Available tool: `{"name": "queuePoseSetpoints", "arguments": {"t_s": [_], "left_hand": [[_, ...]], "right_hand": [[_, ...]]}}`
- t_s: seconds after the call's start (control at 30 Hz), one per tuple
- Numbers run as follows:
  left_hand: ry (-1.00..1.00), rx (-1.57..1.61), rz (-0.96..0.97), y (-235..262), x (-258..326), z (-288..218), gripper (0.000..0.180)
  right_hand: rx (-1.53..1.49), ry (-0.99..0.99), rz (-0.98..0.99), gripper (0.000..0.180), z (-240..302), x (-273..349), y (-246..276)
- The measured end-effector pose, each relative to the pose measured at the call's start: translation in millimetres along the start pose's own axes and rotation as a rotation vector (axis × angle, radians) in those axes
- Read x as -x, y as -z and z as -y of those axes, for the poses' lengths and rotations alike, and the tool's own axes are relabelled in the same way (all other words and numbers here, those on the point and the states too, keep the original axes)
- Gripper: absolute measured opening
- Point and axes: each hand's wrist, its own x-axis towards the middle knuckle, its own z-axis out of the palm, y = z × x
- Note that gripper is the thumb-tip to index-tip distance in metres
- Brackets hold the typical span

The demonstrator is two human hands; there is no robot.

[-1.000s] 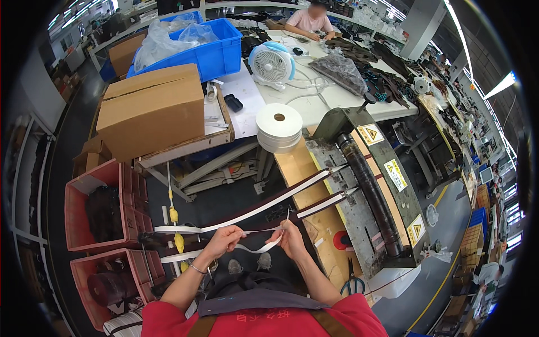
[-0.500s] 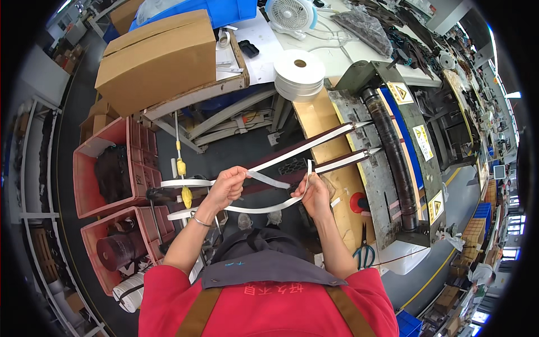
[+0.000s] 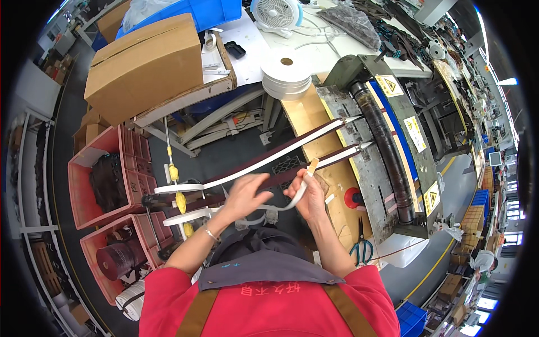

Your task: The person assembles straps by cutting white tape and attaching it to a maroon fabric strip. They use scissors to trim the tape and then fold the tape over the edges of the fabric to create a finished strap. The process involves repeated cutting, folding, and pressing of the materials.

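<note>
Pinching a short white strip (image 3: 295, 196) in front of my chest, I have my right hand (image 3: 307, 197) closed around its upper end, thumb and fingers curled tight, while my left hand (image 3: 247, 194) lies over its lower end with fingers bent, though I cannot tell how firmly it grips. Just beyond my hands two long dark bands with white edging (image 3: 281, 154) run side by side from yellow-handled pegs (image 3: 178, 199) on my left into the roller machine (image 3: 387, 151) on my right, with a white tape roll (image 3: 286, 73) and cardboard box (image 3: 143, 62) on the table (image 3: 247, 48) farther off.
</note>
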Motion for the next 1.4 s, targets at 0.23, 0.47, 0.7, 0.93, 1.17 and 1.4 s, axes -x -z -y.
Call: {"name": "queuePoseSetpoints", "arguments": {"t_s": [0.23, 0.47, 0.7, 0.93, 1.17, 1.4], "left_hand": [[0.463, 1.101, 0.38, -43.8, -9.6, -8.0, 0.022], [0.573, 1.218, 0.501, -53.8, -21.3, -9.6, 0.013], [0.53, 1.195, 0.662, -87.0, -39.4, -14.1, 0.014], [0.396, 1.136, 0.709, -123.6, -56.2, -19.3, 0.016], [0.479, 1.111, 0.8, -147.9, -60.6, -16.5, 0.017], [0.499, 1.172, 0.788, -160.1, -63.6, -6.4, 0.018]], "right_hand": [[0.302, 0.105, -0.084, 0.019, 1.1, -3.5, -16.1], [0.811, 0.129, -0.349, 0.025, 38.3, 50.9, 41.4], [2.101, 0.234, -0.81, 0.014, 68.3, 190.9, 126.7], [2.13, 0.082, -0.986, 0.016, 67.0, 219.9, 144.9], [2.272, 0.136, -0.93, 0.018, 70.0, 226.6, 154.2], [1.01, -0.14, -0.736, 0.013, 83.7, 236.9, 128.4]]}}
